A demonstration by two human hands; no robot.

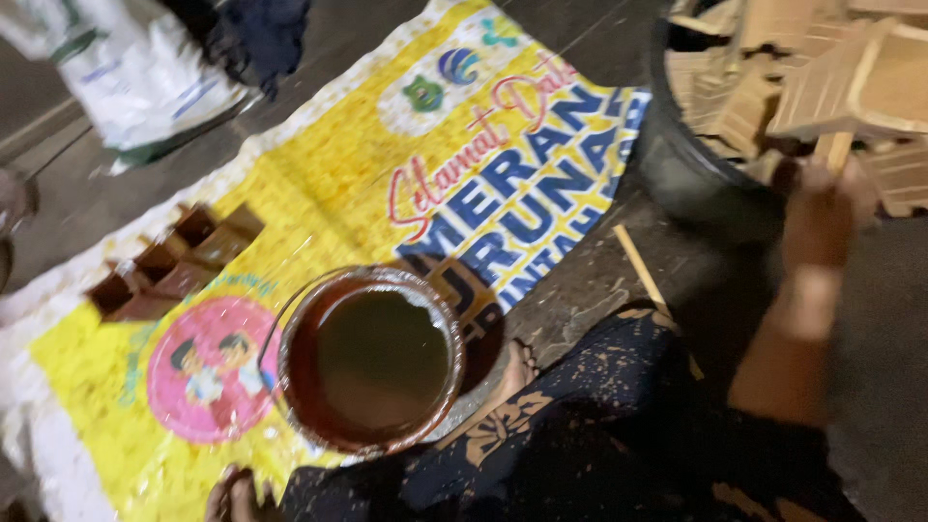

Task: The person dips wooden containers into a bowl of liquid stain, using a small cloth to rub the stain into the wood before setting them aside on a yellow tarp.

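My right hand (822,217) reaches up to the black basin (677,164) at the top right and is closed around the stem of a pale bare wooden piece (855,87). Several more bare wooden pieces (735,97) fill the basin. In front of me a round bucket (300,387) of brown liquid stands on a yellow printed banner (319,184). A few dark brown stained wooden pieces (169,266) lie on the banner to the left. My left hand is not visible.
My legs, under dark patterned cloth (580,435), lie to the right of the bucket, with a foot (517,372) beside it. A thin wooden stick (638,266) lies on the dark floor. A white sack (135,68) sits at the top left.
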